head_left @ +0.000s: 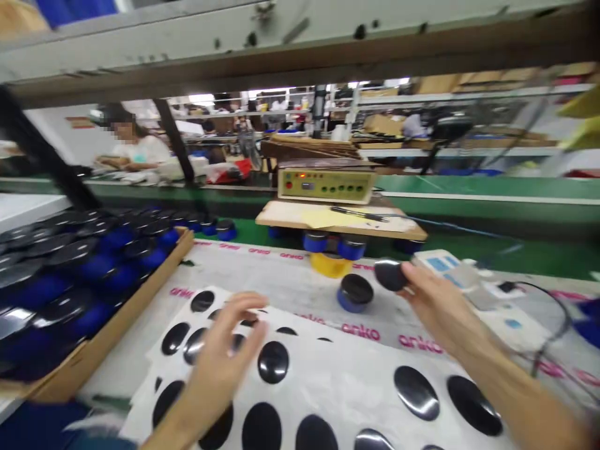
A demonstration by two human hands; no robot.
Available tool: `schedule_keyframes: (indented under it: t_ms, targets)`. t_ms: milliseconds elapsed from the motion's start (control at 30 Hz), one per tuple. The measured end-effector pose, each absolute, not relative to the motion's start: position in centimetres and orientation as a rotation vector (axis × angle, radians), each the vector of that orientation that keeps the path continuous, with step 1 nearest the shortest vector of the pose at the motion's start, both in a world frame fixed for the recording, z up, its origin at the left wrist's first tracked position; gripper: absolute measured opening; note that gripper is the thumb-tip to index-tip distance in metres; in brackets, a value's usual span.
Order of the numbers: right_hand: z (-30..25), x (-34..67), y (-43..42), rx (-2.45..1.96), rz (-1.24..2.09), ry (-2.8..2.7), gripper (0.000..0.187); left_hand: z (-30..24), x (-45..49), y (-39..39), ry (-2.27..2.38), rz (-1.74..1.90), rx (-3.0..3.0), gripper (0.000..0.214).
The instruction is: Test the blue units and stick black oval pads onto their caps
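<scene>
My right hand (434, 303) pinches a glossy black oval disc (390, 275) at its fingertips, held just right of a small blue jar with a black lid (355, 292) on the table. My left hand (227, 350) hovers with fingers spread over a white sheet (328, 381) that carries several black oval discs, nearest to the disc (272, 361) at the sheet's middle. It holds nothing.
A cardboard tray (110, 325) of several blue black-lidded jars fills the left. A wooden platform (337, 219) bearing a control box (325, 184) stands on jars behind a yellow tape roll (330, 264). A device with a cable (469, 275) lies at right. Another person (135, 150) works across the green conveyor (469, 206).
</scene>
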State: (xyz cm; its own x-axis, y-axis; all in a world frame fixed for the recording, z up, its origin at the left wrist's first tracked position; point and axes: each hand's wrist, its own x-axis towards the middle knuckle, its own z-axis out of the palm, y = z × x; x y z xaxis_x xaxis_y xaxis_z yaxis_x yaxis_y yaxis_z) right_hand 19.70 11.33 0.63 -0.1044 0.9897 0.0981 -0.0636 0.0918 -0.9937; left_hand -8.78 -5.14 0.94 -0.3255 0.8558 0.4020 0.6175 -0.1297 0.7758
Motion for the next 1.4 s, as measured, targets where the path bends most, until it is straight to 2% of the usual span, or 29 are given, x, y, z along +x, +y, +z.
schedule_keyframes:
  t_ms: [33, 67, 133, 167, 300, 633, 933, 1400]
  targets:
    - [0.1, 19.5, 11.5, -1.016, 1.367, -1.19, 0.028, 0.1, -6.5, -2.4, 1.726, 1.271, 1.736, 0.032]
    - [-0.5, 19.3, 11.5, -0.999, 1.441, -1.126, 0.028, -0.7, -4.4, 0.1, 1.61, 1.098, 1.765, 0.048]
    - [-1.5, 18.9, 11.3, -1.002, 1.482, -1.084, 0.028, -2.1, -0.9, 4.2, 1.484, 0.98, 1.771, 0.078]
    - [-1.9, 18.7, 11.1, -0.995, 1.51, -1.068, 0.029, -2.5, 0.2, 5.8, 1.423, 0.955, 1.783, 0.082]
    - [-2.4, 18.4, 9.9, -0.969, 1.571, -1.065, 0.03, -2.7, 1.5, 8.2, 1.28, 0.974, 1.815, 0.063]
    - [-2.8, 17.9, 8.8, -1.057, 1.456, -1.228, 0.038, -2.5, 0.9, 6.3, 1.264, 0.904, 1.74, 0.066]
    - [-3.0, 17.7, 8.6, -1.071, 1.422, -1.324, 0.035, -2.7, 0.7, 6.6, 1.273, 0.849, 1.707, 0.062]
    - [-3.9, 17.6, 8.6, -1.113, 1.048, -1.539, 0.027, -2.9, 0.7, 6.5, 1.339, 0.812, 1.695, 0.064]
